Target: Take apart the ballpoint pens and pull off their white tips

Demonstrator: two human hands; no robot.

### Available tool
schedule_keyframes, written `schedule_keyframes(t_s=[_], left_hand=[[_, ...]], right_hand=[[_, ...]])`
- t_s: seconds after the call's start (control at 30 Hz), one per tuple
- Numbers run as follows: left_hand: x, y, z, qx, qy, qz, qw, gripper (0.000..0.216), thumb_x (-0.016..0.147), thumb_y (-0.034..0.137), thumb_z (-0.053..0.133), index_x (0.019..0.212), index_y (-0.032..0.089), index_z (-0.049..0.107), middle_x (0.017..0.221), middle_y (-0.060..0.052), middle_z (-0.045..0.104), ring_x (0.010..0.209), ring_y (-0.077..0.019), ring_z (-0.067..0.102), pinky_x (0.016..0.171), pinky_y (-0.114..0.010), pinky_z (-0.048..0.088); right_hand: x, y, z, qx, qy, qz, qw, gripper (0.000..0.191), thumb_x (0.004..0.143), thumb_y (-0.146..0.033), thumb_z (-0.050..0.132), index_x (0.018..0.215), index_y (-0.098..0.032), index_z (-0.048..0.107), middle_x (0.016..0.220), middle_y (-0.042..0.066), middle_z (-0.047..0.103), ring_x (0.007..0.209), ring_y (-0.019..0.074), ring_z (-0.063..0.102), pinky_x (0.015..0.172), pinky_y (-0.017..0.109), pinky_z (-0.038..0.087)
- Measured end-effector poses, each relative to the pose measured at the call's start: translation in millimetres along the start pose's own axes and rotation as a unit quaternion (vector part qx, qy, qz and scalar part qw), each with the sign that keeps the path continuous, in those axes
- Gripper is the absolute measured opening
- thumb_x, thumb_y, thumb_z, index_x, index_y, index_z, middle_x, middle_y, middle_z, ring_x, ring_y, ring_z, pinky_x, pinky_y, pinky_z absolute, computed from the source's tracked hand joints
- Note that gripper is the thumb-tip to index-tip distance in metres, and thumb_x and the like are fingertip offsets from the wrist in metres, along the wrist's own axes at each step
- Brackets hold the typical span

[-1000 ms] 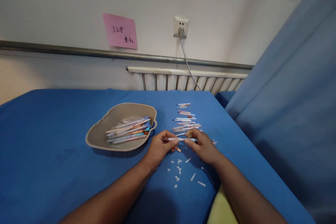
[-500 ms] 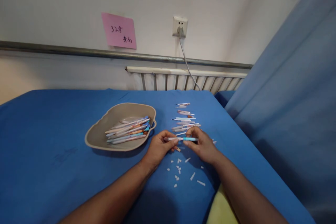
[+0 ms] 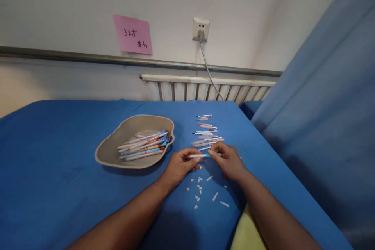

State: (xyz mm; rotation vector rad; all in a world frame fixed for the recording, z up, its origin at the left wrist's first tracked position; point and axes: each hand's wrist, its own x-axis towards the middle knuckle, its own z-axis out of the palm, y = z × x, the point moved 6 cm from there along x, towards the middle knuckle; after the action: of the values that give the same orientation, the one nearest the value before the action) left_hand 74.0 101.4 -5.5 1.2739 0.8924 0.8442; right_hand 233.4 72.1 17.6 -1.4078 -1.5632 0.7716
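A slim pen (image 3: 193,156) with a pale barrel lies level between my two hands, over the right part of the blue-covered table. My left hand (image 3: 176,167) is closed round its left part. My right hand (image 3: 231,163) pinches its right end, where a bit of teal (image 3: 208,155) shows; the fingers hide much of that end. Under the hands are several small white tips (image 3: 199,188) and longer white pieces (image 3: 215,196). Beyond them, pen parts and thin white refills (image 3: 206,133) lie in a column.
To the left stands a beige basin (image 3: 107,155) holding several pens (image 3: 143,145). A blue cloth covers the table (image 3: 58,136). Behind it are a white rail (image 3: 181,79), a plugged-in socket (image 3: 200,30) and a pink note (image 3: 133,34). A blue curtain (image 3: 328,97) hangs at right.
The pen and both hands have shifted slightly right. My right fingers now cover most of the light blue part that showed before. The loose pieces on the table stay put.
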Motion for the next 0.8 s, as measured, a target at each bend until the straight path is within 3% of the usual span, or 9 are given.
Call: schedule_keyframes(t_s=[0.23,0.47,0.6,0.8], left_hand=[[-1,-1,2,-0.006,-0.003,0.008,1.0,0.036,0.068,0.031,0.073,0.097,0.015,0.06,0.073,-0.002,0.07,0.058,-0.0142,0.064,0.055,-0.023,0.047],[-3,6,-5,-0.043,0.029,0.013,0.999,0.027,0.07,0.033,0.073,0.077,0.014,0.056,0.065,-0.001,0.067,0.05,-0.009,0.055,0.047,-0.018,0.041],[-2,4,-8,-0.042,0.045,0.018,0.998,0.026,0.068,0.032,0.075,0.074,0.014,0.057,0.059,0.002,0.063,0.047,-0.0073,0.051,0.045,-0.017,0.038],[0,2,-8,-0.043,0.041,0.01,0.998,0.025,0.069,0.032,0.074,0.074,0.014,0.057,0.06,0.002,0.064,0.049,-0.0078,0.053,0.047,-0.018,0.04]], right_hand=[[0,-2,4,0.087,-0.044,0.045,0.994,0.019,0.082,-0.037,0.054,0.078,-0.019,0.054,0.064,-0.004,0.05,0.05,0.0089,0.045,0.04,0.018,0.033],[-3,-1,12,0.129,-0.098,0.075,0.984,0.019,0.08,-0.036,0.056,0.075,-0.018,0.052,0.058,-0.006,0.045,0.043,0.007,0.039,0.037,0.018,0.03],[-4,4,17,0.141,-0.101,0.057,0.983,0.026,0.085,-0.042,0.051,0.073,-0.019,0.05,0.053,-0.008,0.041,0.04,0.0062,0.033,0.038,0.018,0.028],[-2,2,20,0.159,-0.081,0.039,0.983,0.021,0.083,-0.038,0.055,0.074,-0.019,0.05,0.052,-0.007,0.046,0.044,0.0081,0.042,0.044,0.02,0.034]])
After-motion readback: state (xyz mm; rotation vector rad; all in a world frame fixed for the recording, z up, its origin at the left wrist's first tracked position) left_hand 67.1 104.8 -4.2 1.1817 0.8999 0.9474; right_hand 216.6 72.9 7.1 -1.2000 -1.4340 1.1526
